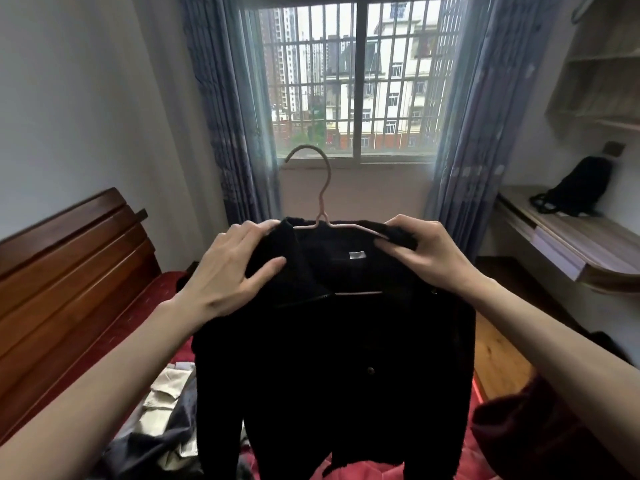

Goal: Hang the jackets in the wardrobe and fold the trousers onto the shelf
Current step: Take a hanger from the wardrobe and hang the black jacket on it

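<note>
Two hands hold the black jacket [332,341] on its hanger [322,216] above the bed [145,306]; left hand [235,268] pinches the left shoulder, right hand [426,251] grips the right; seat both shoulders evenly, then carry by the hook.

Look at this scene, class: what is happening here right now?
A person is fitting a black jacket onto a pink hanger. The left hand grips the jacket's left shoulder and collar, and the right hand pinches the other shoulder at the hanger's arm. The jacket is held up over a bed with a red cover, where more clothes lie in a heap. It has not reached a wardrobe yet.
</note>
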